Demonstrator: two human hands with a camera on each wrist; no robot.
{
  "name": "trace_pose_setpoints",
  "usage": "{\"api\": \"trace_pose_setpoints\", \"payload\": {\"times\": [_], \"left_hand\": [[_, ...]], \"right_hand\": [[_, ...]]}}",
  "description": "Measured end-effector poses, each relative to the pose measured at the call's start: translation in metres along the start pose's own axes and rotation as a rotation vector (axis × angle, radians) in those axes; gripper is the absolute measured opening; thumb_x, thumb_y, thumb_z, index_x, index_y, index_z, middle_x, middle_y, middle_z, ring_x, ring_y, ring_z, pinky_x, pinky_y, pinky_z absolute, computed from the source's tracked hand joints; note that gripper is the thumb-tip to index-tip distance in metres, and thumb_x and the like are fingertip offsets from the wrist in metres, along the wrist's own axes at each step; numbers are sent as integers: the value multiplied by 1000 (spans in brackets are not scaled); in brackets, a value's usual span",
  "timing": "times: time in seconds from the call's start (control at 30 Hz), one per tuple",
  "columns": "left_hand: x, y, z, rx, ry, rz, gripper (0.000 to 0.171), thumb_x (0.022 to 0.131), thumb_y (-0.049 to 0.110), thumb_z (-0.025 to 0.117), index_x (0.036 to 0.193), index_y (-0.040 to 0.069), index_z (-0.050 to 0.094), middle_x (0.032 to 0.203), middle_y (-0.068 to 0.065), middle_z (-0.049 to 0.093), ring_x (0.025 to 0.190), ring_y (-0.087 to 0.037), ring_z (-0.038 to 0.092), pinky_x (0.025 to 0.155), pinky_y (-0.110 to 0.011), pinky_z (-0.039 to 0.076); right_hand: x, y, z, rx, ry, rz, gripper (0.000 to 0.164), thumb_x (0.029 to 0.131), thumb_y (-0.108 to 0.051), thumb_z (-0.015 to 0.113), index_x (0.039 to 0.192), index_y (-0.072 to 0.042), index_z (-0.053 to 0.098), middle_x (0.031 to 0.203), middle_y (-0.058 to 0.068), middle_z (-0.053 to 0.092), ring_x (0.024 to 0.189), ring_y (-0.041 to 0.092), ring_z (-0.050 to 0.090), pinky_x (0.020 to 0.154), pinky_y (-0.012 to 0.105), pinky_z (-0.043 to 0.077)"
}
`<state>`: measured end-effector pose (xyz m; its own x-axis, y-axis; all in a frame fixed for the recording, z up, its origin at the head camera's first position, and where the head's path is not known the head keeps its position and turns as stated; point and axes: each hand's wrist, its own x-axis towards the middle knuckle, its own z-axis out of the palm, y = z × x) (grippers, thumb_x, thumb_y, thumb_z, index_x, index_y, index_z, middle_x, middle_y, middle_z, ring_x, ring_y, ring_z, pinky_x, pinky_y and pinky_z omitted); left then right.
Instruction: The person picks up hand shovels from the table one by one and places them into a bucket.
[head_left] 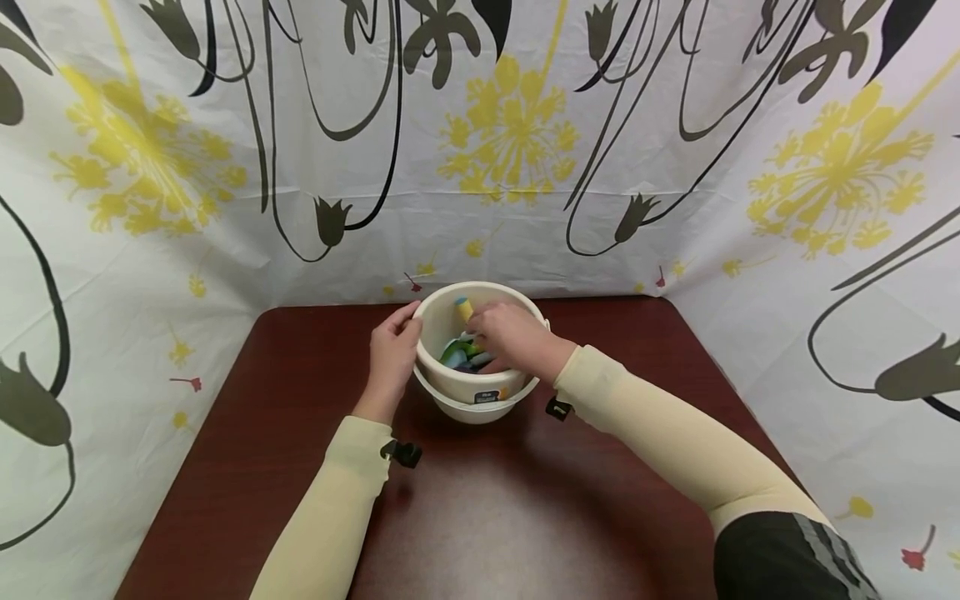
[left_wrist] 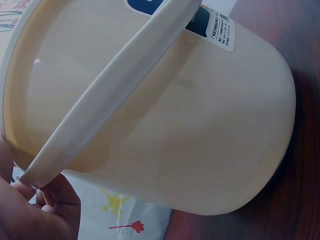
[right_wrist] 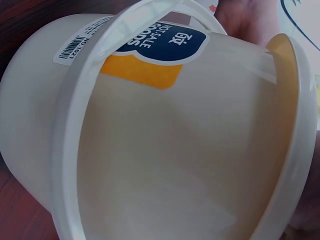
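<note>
A cream plastic bucket stands upright toward the back of the dark red table, its handle swung down across the front. At its left side my left hand grips the rim, thumb and fingers around the edge by the handle's end in the left wrist view. My right hand reaches over the rim into the bucket, fingers pointing down among green, blue and grey items. Beside those fingers a yellow piece with a blue end stands up. Whether the right fingers hold anything, I cannot tell.
A dark blue and orange label is on the bucket's front. White curtain with yellow and grey plant prints encloses the back and sides of the table. Black wrist straps hang below both cream sleeves.
</note>
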<state>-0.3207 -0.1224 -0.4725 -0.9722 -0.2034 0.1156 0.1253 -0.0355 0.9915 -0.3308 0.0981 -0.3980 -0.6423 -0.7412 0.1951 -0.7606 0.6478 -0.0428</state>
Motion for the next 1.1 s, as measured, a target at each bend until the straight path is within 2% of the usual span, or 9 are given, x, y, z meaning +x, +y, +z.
{"api": "trace_pose_setpoints", "payload": {"times": [0.23,0.33,0.57,0.7,0.77,0.87,1.0,1.1], "left_hand": [[-1,-1,0,-1,-3,6,42,108,22,66,148,9,72,122,-15,70,115,-25,69,102,-41,60],[-1,-1,0,-8,-6,9,42,108,22,65,148,8,72,123,-16,70,115,-26,68,104,-44,59],[-2,-1,1,2,1,15,41,108,22,66,147,10,73,125,-14,71,117,-25,68,103,-42,59],[-4,-1,3,20,7,30,42,108,22,65,148,9,72,123,-15,71,117,-27,69,103,-43,59],[-4,-1,4,27,10,32,41,108,22,65,147,10,73,123,-16,70,117,-27,68,103,-43,59],[-4,0,4,18,10,26,40,109,22,65,147,11,73,125,-15,71,118,-27,68,104,-44,58],[-4,0,4,7,3,21,41,109,22,64,148,11,73,127,-14,71,121,-27,68,104,-43,58],[-3,1,4,8,0,20,40,109,21,64,148,11,73,125,-16,70,119,-28,68,102,-42,59]], "right_hand": [[-3,6,1,28,9,20,15,93,4,75,104,-4,83,102,5,78,92,21,70,86,39,57],[-4,7,0,46,1,40,16,93,2,75,106,-4,83,104,6,79,94,22,71,86,39,58],[-7,7,-2,103,-13,75,18,97,0,77,115,0,82,112,11,80,102,25,73,91,42,59],[-11,10,-3,132,4,113,25,99,-12,82,121,0,80,117,10,79,107,26,72,94,43,59],[-15,14,-5,158,37,145,23,103,-17,80,121,-3,79,116,9,79,107,25,71,93,44,59],[-22,20,-10,219,129,202,20,110,-23,72,118,-8,82,114,6,79,104,24,71,90,45,59],[-38,29,-16,287,284,253,22,112,-26,69,114,-10,84,111,5,79,103,24,72,90,47,59],[-52,36,-17,309,400,268,22,112,-24,69,111,-9,84,106,5,78,94,24,71,83,46,59]]}}
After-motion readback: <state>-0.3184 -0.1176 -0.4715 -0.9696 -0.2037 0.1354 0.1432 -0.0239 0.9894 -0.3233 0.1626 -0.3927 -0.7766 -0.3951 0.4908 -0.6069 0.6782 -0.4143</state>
